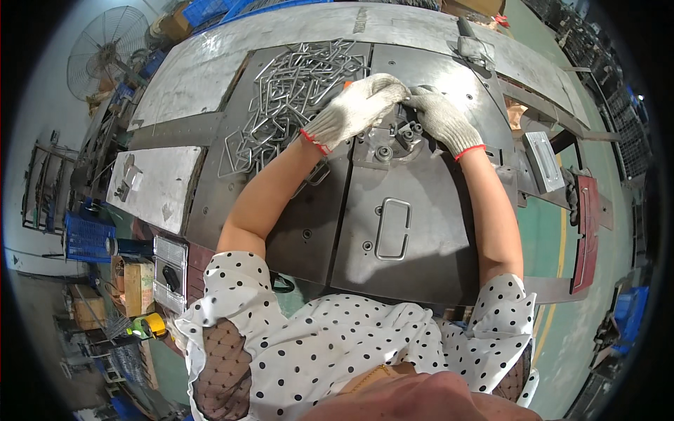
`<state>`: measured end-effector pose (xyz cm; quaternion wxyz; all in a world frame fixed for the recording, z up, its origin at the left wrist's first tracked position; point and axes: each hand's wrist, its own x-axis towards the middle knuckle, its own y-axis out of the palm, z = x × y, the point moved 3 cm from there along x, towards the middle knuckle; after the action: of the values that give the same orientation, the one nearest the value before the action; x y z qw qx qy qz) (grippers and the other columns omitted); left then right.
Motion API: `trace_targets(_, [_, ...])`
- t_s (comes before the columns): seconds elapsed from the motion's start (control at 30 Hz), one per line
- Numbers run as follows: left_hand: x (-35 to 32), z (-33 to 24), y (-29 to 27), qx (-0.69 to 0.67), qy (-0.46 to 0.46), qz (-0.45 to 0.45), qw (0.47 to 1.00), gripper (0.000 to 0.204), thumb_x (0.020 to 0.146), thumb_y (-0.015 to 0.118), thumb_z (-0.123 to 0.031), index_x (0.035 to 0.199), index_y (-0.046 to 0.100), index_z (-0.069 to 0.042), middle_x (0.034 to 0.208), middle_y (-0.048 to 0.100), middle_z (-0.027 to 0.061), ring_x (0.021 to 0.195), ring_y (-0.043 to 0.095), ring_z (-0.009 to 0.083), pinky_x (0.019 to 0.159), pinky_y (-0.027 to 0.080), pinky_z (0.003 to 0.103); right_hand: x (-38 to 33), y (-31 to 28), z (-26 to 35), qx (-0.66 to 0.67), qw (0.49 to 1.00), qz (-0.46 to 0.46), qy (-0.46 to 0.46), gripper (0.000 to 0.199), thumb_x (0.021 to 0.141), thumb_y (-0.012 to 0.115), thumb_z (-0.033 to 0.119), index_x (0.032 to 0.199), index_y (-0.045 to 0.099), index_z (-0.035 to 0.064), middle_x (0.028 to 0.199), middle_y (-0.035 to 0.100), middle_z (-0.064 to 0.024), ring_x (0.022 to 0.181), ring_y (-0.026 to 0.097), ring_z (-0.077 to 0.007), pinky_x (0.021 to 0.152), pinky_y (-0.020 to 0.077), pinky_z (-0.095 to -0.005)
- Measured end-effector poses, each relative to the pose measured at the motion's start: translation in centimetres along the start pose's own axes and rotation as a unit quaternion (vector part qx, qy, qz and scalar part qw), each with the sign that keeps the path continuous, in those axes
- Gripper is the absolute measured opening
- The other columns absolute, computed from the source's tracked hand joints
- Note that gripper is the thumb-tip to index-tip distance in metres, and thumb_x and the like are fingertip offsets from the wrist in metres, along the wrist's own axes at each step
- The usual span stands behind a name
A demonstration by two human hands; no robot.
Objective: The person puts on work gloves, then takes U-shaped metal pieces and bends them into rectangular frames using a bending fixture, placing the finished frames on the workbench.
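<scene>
My left hand (364,105), in a white knitted glove with a red cuff, is at the far side of a bolted metal fixture (386,153). My right hand (447,121), gloved alike, meets it there from the right. The fingers of both hands are curled in close together, and the gloves hide whatever is between them. Left of my left hand lies a tangled pile of bent steel wire loops (284,95). A single rectangular wire loop (380,229) with an open gap in one side rests on the metal tabletop (435,238), nearer to me.
A hammer-like tool (476,49) lies at the far right of the table. Pale plates (158,184) flank the left side. A grey box (543,163) sits at the right edge, near a red metal panel (584,231). Blue crates (90,237) and a fan (105,55) stand left.
</scene>
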<state>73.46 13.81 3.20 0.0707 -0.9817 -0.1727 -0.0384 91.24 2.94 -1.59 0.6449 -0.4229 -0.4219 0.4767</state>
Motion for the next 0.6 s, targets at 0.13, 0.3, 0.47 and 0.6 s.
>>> trace_targets(0.13, [-0.1, -0.3, 0.1, -0.002, 0.000, -0.004, 1.000, 0.024, 0.112, 0.061, -0.024, 0.122, 0.069, -0.004, 0.079, 0.054, -0.0052, 0.063, 0.043, 0.0032, 0.055, 0.036, 0.023, 0.2, 0.5, -0.6, -0.008, 1.000, -0.017, -0.016, 0.054, 0.097, 0.055, 0.008, 0.147, 0.067, 0.0229, 0.130, 0.067, -0.0162, 0.126, 0.060, -0.0374, 0.108, 0.0494, -0.0467])
trace_targets(0.3, [-0.2, -0.3, 0.1, 0.023, -0.006, -0.007, 1.000, 0.027, 0.112, 0.062, -0.028, 0.123, 0.069, -0.004, 0.078, 0.053, -0.0053, 0.063, 0.043, 0.0034, 0.055, 0.036, 0.023, 0.4, 0.7, -0.7, -0.007, 0.999, -0.025, -0.024, 0.053, 0.097, 0.055, 0.007, 0.146, 0.068, 0.0220, 0.126, 0.066, -0.0188, 0.123, 0.061, -0.0387, 0.107, 0.0498, -0.0478])
trace_targets(0.47, [-0.3, -0.7, 0.2, 0.029, -0.014, -0.001, 0.999, 0.028, 0.112, 0.062, -0.029, 0.123, 0.070, -0.005, 0.077, 0.053, -0.0057, 0.063, 0.043, 0.0033, 0.055, 0.037, 0.023, 0.3, 0.7, -0.8, 0.030, 0.999, -0.015, 0.010, 0.051, 0.097, 0.056, 0.006, 0.143, 0.070, 0.0207, 0.126, 0.067, -0.0176, 0.123, 0.061, -0.0388, 0.108, 0.0499, -0.0469])
trace_targets(0.6, [-0.4, -0.7, 0.0, 0.037, -0.025, 0.002, 0.999, 0.028, 0.112, 0.062, -0.030, 0.123, 0.070, -0.005, 0.077, 0.052, -0.0060, 0.063, 0.044, 0.0032, 0.056, 0.037, 0.023, 0.2, 0.7, -0.8, 0.049, 0.998, -0.028, 0.005, 0.049, 0.096, 0.057, 0.007, 0.142, 0.070, 0.0194, 0.124, 0.067, -0.0164, 0.121, 0.061, -0.0391, 0.108, 0.0498, -0.0471])
